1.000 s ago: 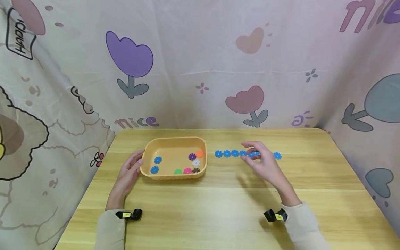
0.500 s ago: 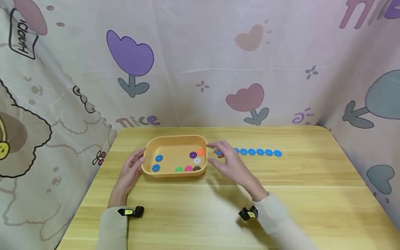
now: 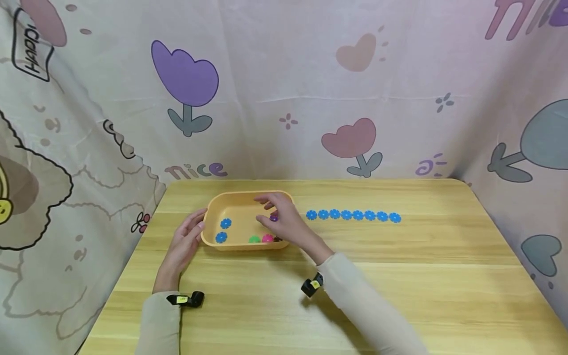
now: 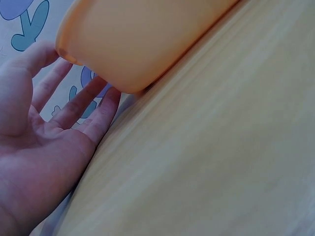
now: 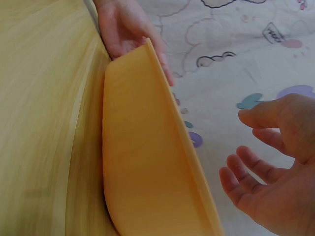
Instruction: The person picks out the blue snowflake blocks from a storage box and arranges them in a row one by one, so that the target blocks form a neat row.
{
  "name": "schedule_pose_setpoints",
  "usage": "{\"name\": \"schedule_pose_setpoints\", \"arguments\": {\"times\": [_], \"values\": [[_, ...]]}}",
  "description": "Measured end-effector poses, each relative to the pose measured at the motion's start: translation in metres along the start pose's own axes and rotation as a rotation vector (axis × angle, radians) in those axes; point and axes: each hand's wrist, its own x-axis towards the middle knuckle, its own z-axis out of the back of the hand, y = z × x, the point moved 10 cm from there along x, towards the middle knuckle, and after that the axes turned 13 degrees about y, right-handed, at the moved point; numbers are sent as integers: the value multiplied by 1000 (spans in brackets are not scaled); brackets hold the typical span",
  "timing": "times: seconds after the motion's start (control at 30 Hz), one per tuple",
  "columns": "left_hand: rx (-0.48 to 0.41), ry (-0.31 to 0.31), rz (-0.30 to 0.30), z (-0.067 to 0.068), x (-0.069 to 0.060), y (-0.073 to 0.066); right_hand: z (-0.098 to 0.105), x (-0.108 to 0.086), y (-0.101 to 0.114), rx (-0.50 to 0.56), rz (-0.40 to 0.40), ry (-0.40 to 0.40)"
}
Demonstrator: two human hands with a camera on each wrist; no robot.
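Note:
A shallow orange-yellow plastic tray (image 3: 235,246) rests on the table. My left hand (image 3: 184,242) touches its left end, with the fairly straight fingers (image 4: 74,105) against the outer wall and the thumb near the rim. My right hand (image 3: 284,219) is above the tray's right part, thumb and fingers apart with nothing between them. Inside the tray lie two blue snowflake discs (image 3: 226,223) at the left, plus a green disc (image 3: 254,239), a pink disc (image 3: 267,238) and a partly covered purple disc (image 3: 273,218). The right hand hides other discs there.
Several blue snowflake discs (image 3: 346,215) form a straight row on the wooden table (image 3: 399,286), right of the tray. A patterned cloth (image 3: 266,74) hangs behind the table and along both sides. Each wrist carries a small black camera (image 3: 192,299).
My right hand has moved left from above the blue disc row to over the tray, uncovering the whole row. My left hand stays at the tray's left end.

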Motion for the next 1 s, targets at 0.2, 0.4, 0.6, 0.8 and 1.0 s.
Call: {"name": "schedule_pose_setpoints", "arguments": {"times": [0.2,0.4,0.6,0.8,1.0], "values": [[12,-4,5,0,-3,0,-27,30,-13,124,-112,73],[6,-5,2,0,-2,-1,-52,55,-30,198,-227,124],[9,7,-7,0,0,-3,-74,75,-41,170,-283,159],[-7,5,-15,1,-1,-2,-95,87,-55,256,-329,191],[-8,7,0,0,0,-1,-108,88,-67,207,-398,230]]}}
